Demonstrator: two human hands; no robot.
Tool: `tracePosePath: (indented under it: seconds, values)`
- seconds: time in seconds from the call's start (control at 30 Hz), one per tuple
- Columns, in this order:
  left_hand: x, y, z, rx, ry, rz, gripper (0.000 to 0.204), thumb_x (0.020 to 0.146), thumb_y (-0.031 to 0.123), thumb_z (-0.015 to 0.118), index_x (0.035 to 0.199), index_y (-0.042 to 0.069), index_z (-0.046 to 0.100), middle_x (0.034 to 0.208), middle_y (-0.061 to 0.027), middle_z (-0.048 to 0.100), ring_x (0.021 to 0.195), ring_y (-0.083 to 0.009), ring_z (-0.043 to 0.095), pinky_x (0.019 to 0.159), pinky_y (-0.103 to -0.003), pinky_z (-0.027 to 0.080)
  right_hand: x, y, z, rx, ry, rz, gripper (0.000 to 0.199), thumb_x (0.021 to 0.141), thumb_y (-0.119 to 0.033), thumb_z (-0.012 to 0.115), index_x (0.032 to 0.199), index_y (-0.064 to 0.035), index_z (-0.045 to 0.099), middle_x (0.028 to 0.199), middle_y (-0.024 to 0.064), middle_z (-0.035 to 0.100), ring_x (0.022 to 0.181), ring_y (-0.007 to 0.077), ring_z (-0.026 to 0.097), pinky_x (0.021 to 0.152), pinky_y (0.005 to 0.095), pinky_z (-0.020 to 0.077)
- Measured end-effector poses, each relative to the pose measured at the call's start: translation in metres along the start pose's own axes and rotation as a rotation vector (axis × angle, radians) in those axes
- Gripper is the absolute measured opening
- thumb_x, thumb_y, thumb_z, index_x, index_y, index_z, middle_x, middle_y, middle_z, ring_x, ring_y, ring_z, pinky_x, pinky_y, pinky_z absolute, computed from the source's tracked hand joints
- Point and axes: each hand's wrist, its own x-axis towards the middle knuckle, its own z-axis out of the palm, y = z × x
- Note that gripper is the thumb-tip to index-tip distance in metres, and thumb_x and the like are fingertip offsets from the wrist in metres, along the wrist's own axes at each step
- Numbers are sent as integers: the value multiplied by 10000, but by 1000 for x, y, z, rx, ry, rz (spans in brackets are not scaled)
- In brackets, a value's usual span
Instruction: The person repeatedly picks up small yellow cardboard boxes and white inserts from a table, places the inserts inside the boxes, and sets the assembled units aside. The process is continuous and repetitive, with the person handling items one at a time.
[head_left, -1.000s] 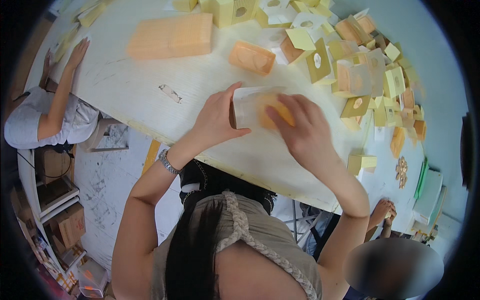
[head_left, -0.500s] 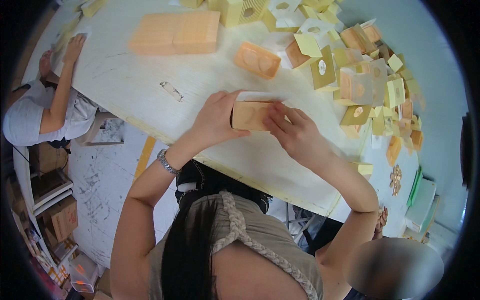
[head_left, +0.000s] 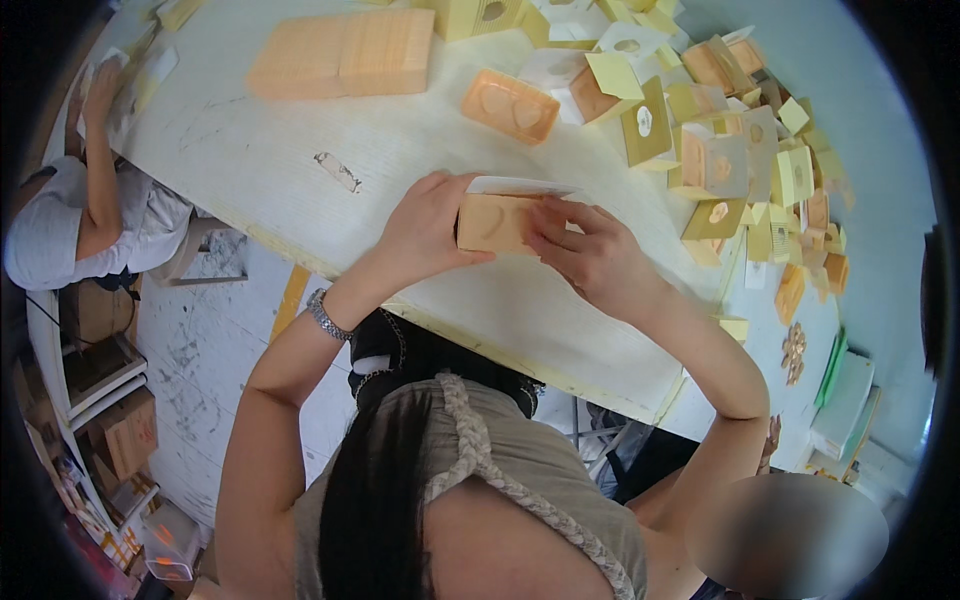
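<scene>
Over on the left, a shelf (head_left: 105,393) with a brown cardboard box (head_left: 128,435) stands on the pale, scuffed floor (head_left: 195,400), and a co-worker (head_left: 70,230) in a light top sits at the white table (head_left: 240,190). The table stretches off to the right, where small gold pieces (head_left: 793,353) lie clustered near something green (head_left: 831,372).

Along it comes a block of stacked orange trays (head_left: 385,55), then one loose orange tray (head_left: 510,105) with rounded hollows, then a jumble of pale yellow boxes (head_left: 645,122), several standing open with orange trays inside.

Over the table's near side, between the person's hands, is an open box (head_left: 512,186), its white side raised at the back and an orange insert (head_left: 488,222) showing inside. The left grip (head_left: 420,228) clasps the box's left end. The right grip (head_left: 595,255) is half curled, fingertips against the insert's right end; whether they pinch it, I can't tell.
</scene>
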Motion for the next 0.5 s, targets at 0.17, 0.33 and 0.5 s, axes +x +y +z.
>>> tracePosePath:
  seconds: [0.17,0.33,0.5]
  values:
    - [-3,3,-2,23,-31,-50,679,581,302,900,1071,12,530,1054,-175,578,1056,-379,545,907,-432,462,0,1,0,238,31,115,267,743,-60,734,1010,-63,735,1098,80,706,1079,271,634,897,355,543]
    - [-8,4,1,54,-8,13,670,579,311,900,1030,-3,516,1074,-204,582,1104,-403,534,961,-446,451,4,-3,-2,580,44,467,304,739,-62,782,1033,-135,751,1119,114,708,1025,280,664,852,353,561]
    - [-12,-4,6,82,2,58,863,604,347,872,1292,3,482,1152,-163,599,1134,-371,532,1041,-435,421,2,-7,4,170,14,197,285,771,-45,716,1056,-61,702,1172,111,679,1017,270,665,812,363,555]
